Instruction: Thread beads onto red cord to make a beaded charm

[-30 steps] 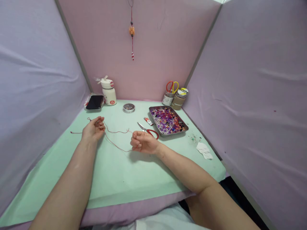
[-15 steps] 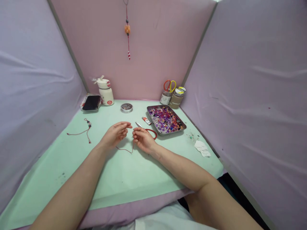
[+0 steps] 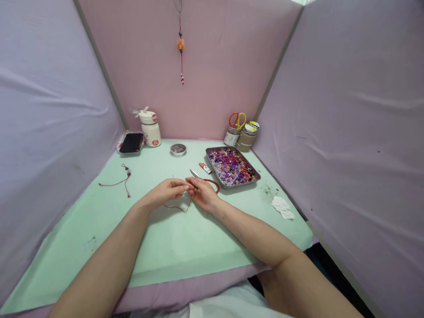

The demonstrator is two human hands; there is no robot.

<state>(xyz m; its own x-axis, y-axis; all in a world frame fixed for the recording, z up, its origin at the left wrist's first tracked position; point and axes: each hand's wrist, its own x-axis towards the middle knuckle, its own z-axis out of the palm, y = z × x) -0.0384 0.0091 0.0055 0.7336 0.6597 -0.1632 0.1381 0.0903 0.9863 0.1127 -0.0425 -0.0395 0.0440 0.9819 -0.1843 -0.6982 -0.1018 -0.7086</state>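
Observation:
A thin dark-red cord (image 3: 184, 211) hangs in a loop below my two hands, over the pale green tabletop. My left hand (image 3: 169, 191) is closed, fingertips pressed together against those of the other hand, with one end of the loop going up behind it. The other end rises to my right hand (image 3: 204, 194), palm turned up and fingers curled on the cord. What lies between the fingertips is too small to make out. Just behind the right hand lie scissors with a red handle (image 3: 215, 184), partly covered by its fingers.
A metal tray (image 3: 228, 186) of mixed beads stands at back right, beside a small red-and-white tube (image 3: 205, 168). Behind are a cup of scissors (image 3: 232, 137) and a jar (image 3: 247, 139). A round dish (image 3: 178, 150), bottle (image 3: 151, 134), phone (image 3: 131, 143), knotted cord (image 3: 127, 177) and tissue (image 3: 282, 207) lie around.
My left hand has come rightward to the right hand, closing the gap between their fingertips. The whole view has shifted slightly.

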